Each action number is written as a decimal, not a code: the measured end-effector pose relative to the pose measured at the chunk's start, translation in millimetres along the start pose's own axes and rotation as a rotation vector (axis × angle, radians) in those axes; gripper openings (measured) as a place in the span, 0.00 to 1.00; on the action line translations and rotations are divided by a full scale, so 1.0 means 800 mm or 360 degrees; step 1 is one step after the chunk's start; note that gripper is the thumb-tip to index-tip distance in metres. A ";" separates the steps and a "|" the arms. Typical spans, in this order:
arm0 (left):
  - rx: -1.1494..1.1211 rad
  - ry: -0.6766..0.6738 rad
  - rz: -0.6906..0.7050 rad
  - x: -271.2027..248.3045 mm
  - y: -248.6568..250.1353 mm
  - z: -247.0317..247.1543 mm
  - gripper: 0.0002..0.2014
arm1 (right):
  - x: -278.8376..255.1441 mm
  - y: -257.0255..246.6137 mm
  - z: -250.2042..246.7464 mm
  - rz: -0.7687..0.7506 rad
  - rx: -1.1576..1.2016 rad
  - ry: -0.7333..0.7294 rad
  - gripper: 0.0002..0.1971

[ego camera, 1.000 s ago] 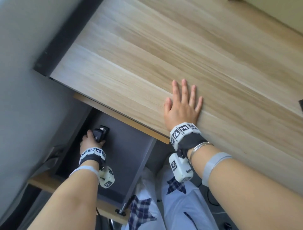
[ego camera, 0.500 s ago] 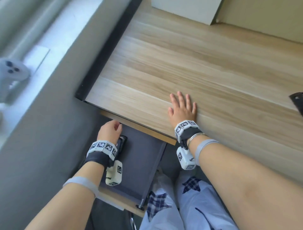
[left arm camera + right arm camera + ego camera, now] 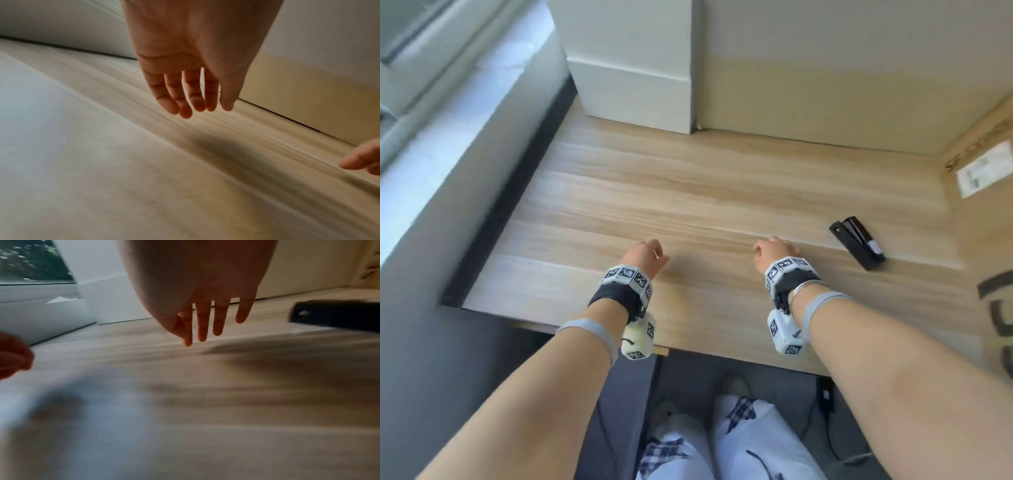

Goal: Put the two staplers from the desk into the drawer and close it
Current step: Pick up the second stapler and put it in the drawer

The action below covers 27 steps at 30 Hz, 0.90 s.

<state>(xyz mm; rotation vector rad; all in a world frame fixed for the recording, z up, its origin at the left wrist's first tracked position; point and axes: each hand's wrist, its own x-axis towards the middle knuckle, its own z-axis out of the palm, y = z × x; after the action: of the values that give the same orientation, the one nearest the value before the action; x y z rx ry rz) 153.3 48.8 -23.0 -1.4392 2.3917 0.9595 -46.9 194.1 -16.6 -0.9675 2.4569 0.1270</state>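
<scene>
Overhead, hands look curled; wrist views show both empty, fingers relaxed; stapler (image 3: pixel 857 242) right.

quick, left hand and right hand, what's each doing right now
Left hand: open, fingers relaxed, holding nothing, above the desk.
Right hand: open, fingers hanging loose, holding nothing; the black stapler lies apart to its right.

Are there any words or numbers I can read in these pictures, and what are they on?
None can be read.
White paper label on the brown cardboard box: print too blurred.
Dark printing along the box's edge: too blurred.
Black-and-white square wrist markers: patterns, no words.
</scene>
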 end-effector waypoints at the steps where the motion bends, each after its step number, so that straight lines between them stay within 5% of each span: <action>1: 0.0017 -0.0044 -0.0003 0.011 0.015 0.008 0.15 | 0.005 0.027 -0.009 0.0081 -0.0009 0.0010 0.18; 11: 0.0173 -0.0191 0.0057 0.071 0.096 0.064 0.13 | 0.045 0.195 -0.041 0.0634 0.0212 0.0185 0.29; 18: 0.0141 -0.0177 0.0066 0.078 0.085 0.071 0.10 | 0.078 0.198 -0.028 0.0737 0.0465 0.0126 0.38; 27: 0.0119 -0.0152 0.0075 0.072 0.083 0.072 0.11 | 0.059 0.150 -0.031 0.0570 0.0557 -0.0038 0.35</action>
<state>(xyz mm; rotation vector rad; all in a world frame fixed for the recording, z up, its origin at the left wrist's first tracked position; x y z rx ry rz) 58.4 63.7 -65.8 -1.2871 2.3752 0.9177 -166.2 247.7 -28.9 -0.3728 2.4933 -0.1669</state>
